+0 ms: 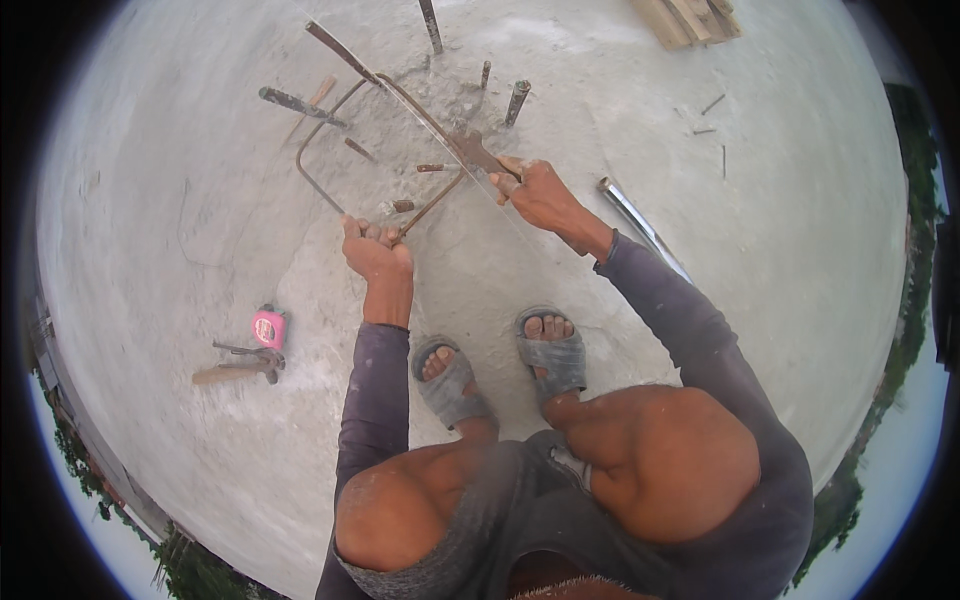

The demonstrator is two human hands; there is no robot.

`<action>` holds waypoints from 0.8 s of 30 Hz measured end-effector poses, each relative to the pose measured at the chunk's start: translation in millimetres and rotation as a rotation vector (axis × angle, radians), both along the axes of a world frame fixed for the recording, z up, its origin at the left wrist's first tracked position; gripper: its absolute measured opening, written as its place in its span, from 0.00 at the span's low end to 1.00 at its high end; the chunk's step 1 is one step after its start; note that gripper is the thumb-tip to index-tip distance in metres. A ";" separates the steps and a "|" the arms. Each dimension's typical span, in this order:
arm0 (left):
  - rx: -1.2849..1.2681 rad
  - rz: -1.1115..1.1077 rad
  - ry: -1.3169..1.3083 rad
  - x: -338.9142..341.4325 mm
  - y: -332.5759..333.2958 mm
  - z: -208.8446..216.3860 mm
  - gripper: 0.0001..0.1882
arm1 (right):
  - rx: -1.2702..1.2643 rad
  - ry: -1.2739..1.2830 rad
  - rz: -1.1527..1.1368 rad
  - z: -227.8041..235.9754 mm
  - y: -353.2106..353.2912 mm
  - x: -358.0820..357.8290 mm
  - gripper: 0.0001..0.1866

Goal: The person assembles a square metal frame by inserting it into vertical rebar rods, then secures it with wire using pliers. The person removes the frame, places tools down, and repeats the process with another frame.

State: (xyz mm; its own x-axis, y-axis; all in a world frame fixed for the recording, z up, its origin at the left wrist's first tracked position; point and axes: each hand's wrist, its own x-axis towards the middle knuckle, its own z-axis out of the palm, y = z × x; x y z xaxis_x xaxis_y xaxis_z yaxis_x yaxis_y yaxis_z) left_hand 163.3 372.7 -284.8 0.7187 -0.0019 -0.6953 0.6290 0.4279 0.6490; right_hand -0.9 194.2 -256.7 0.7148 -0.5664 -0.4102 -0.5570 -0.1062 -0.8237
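A person squats on a pale concrete floor (700, 260), seen from above, with both knees bare and both feet in grey sandals (553, 355).

The left hand (377, 252) is closed in a fist around the near end of a rusty steel rod (318, 172), which is bent into a rough open loop lying flat on the floor ahead of the feet. The right hand (537, 193) is closed around the handle of a long metal bending bar (420, 112), which stretches away to the upper left and crosses the rod near a cluster of short steel pegs (516, 101) standing up out of the concrete.

Just right of the right forearm, a shiny metal pipe (640, 225) lies on the floor. Well apart to the left lie a pink tape measure (268, 327) and, just beside it, a hammer (238, 368) with a wooden handle. A stack of wooden planks (688, 18) sits at the far edge, top right. A few loose nails (712, 105) lie scattered near them.
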 end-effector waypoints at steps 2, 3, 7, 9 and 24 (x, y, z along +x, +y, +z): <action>-0.013 -0.036 -0.018 0.3 3.5 0.3 0.18 | -0.005 0.015 0.048 1.4 -1.4 0.7 0.25; -0.016 -0.048 -0.028 0.4 4.8 0.3 0.18 | -0.023 0.017 0.064 1.8 -1.6 0.9 0.25; -0.022 -0.027 -0.014 1.1 5.4 0.7 0.19 | -0.036 -0.005 0.086 2.2 -5.0 4.1 0.24; -0.017 -0.046 -0.012 2.4 5.0 0.2 0.19 | 0.000 -0.008 0.078 1.8 -5.7 4.0 0.25; -0.050 -0.024 -0.003 5.7 7.2 -8.6 0.18 | -0.131 0.048 0.117 -4.2 -5.7 -1.2 0.27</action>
